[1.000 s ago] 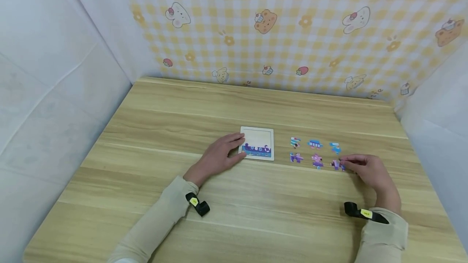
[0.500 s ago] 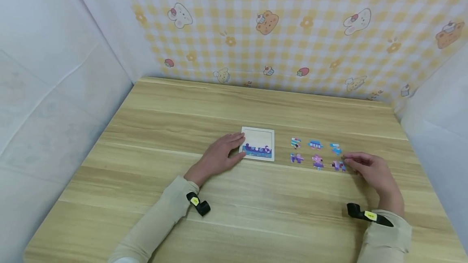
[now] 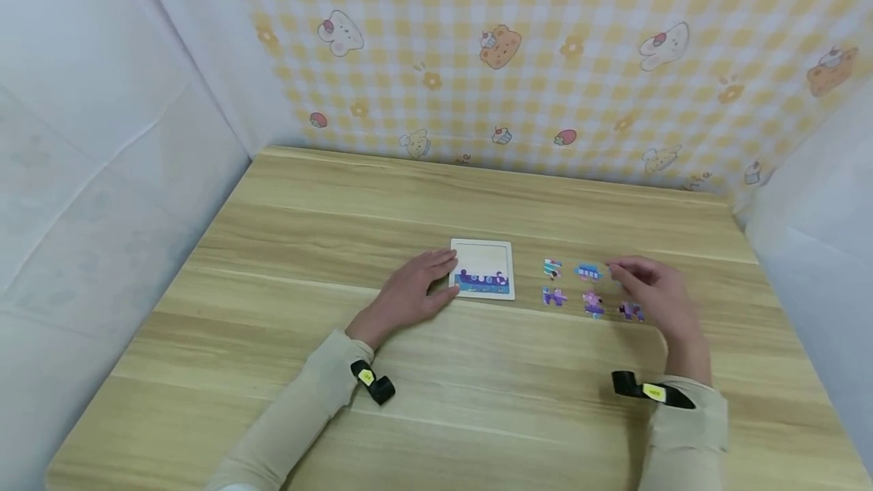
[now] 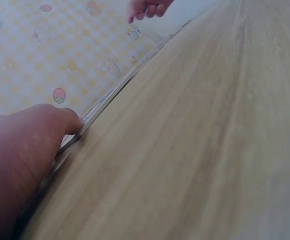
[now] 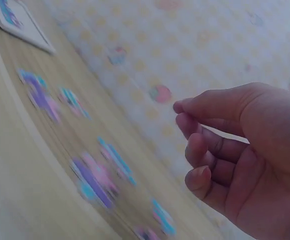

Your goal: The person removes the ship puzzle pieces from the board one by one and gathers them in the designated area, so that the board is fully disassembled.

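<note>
Soft, even, fairly bright light in the head view, pale sheen on the worktop (image 3: 477, 392), soft shadow beside the right sleeve (image 3: 685, 430), 2 hazy wrist views, cloth (image 5: 135, 75) washed out, pieces (image 5: 92, 177) blurred in the right one

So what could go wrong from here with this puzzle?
The right hand hangs near the blue windowed piece and might knock it out of its row. The left hand rests on the edge of the tray; a stray push might shift it and jostle the purple-and-blue strip inside.
</note>
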### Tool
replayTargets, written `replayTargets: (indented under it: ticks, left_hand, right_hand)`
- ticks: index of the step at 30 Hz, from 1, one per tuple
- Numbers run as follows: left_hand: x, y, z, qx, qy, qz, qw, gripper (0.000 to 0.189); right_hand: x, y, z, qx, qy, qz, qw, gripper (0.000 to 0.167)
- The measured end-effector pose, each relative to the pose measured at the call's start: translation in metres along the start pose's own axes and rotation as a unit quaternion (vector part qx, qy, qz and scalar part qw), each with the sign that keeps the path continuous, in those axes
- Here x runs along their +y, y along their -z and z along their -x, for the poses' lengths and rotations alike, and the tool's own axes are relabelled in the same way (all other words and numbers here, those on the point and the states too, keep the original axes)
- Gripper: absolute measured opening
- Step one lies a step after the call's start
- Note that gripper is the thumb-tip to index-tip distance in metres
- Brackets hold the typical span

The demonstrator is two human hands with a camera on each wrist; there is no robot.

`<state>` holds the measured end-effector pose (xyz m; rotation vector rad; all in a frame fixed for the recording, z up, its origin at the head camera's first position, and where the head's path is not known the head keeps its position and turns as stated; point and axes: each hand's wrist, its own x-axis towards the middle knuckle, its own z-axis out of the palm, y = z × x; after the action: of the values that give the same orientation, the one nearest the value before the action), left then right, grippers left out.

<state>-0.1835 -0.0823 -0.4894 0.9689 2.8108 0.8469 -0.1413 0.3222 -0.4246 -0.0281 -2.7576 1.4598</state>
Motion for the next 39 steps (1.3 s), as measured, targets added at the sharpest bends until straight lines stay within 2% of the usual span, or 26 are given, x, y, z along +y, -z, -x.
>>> replayTargets:
  ticks: [5, 11, 16, 18, 25, 33, 39]
  left_hand:
    - [0.002, -0.002, -0.004, -0.013, 0.003, 0.001, 0.9999, 0.061]
    - [0.003, -0.007, -0.006, -0.011, 0.004, -0.005, 0.9999, 0.062]
    - [0.003, -0.009, -0.008, -0.011, -0.003, -0.011, 0.9999, 0.063]
    - [0.003, -0.008, -0.008, -0.015, -0.001, -0.014, 0.9998, 0.064]
    - [0.002, 0.0, -0.005, -0.015, 0.006, -0.018, 0.9997, 0.063]
    - [0.0, 0.004, -0.003, -0.013, 0.015, -0.023, 0.9995, 0.063]
    - [-0.001, 0.002, -0.003, -0.015, 0.021, -0.023, 0.9994, 0.067]
  right_hand:
    - [-0.019, -0.041, -0.018, -0.029, 0.041, -0.032, 0.9982, 0.033]
    - [-0.046, -0.095, -0.04, -0.072, 0.077, -0.056, 0.9929, 0.028]
    - [-0.061, -0.132, -0.048, -0.122, 0.1, -0.038, 0.9867, 0.024]
    - [-0.063, -0.143, -0.048, -0.138, 0.104, -0.015, 0.9848, 0.022]
    - [-0.062, -0.159, -0.05, -0.153, 0.112, 0.026, 0.9816, 0.019]
    - [-0.07, -0.165, -0.052, -0.201, 0.146, 0.056, 0.9671, 0.027]
    - [-0.071, -0.166, -0.052, -0.213, 0.135, 0.07, 0.9652, 0.031]
